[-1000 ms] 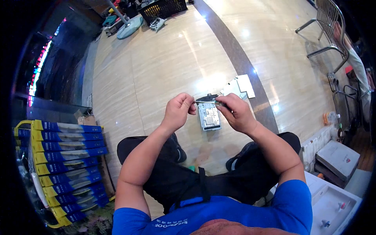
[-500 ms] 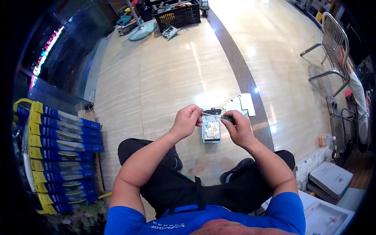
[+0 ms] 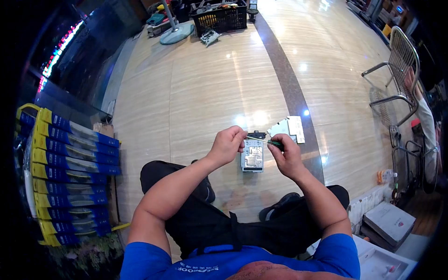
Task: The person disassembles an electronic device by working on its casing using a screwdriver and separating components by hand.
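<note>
My right hand (image 3: 287, 155) is closed round the dark green handle of a screwdriver (image 3: 274, 143). Its thin metal shaft points left, toward the pinched fingers of my left hand (image 3: 229, 143). Whatever those fingertips hold at the shaft's tip is too small or hidden to make out. Below both hands, an open metal-cased electronic unit (image 3: 252, 157) sits on the floor, its perforated, board-like inner face upward. A small black part (image 3: 257, 134) lies at the unit's far end. Just right of it rests a pale sheet-metal piece (image 3: 283, 129) with a white slotted strip.
Blue and yellow boxes (image 3: 77, 172) are stacked at the left. A black crate (image 3: 220, 19) of tools, a round stand base (image 3: 177, 35) and a metal piece (image 3: 210, 38) are at the far side. A metal chair (image 3: 402, 70) and a grey box (image 3: 390, 220) are on the right.
The view has shifted slightly. Both hands keep nearly the same pose over the unit, with the screwdriver still between them.
</note>
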The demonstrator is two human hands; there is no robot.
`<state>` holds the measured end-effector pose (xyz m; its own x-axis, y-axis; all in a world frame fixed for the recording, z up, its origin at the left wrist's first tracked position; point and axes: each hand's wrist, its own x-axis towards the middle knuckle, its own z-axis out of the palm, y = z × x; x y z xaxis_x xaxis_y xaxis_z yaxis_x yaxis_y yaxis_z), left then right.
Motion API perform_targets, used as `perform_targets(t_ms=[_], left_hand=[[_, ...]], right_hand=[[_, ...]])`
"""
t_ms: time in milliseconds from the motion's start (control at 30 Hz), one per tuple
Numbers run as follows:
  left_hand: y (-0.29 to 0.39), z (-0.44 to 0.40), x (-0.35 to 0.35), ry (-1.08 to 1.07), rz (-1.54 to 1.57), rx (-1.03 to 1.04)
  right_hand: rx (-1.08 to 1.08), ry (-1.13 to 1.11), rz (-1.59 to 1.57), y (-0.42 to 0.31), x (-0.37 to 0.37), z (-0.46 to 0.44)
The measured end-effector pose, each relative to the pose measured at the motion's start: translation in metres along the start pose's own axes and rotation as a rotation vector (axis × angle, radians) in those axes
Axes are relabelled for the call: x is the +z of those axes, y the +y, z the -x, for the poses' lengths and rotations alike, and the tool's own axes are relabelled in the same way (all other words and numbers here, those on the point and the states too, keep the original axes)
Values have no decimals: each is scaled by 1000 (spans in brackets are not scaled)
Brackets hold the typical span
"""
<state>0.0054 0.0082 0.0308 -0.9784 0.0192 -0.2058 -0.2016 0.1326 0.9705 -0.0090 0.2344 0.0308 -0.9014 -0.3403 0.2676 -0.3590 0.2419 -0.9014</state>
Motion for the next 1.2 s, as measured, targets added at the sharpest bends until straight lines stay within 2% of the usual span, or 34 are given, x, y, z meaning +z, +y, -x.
perform_targets(t_ms=[467, 600, 700, 1200], left_hand=[[3, 4, 4, 36, -94, 69], [5, 3, 0, 30, -116, 75], [5, 3, -2, 28, -67, 66], [8, 2, -2, -31, 21, 53]], right_hand=[[-49, -11, 190, -5, -3, -3], [18, -14, 15, 0, 2, 1], [83, -77, 34, 2, -1, 1], [34, -16, 58, 2, 1, -1]])
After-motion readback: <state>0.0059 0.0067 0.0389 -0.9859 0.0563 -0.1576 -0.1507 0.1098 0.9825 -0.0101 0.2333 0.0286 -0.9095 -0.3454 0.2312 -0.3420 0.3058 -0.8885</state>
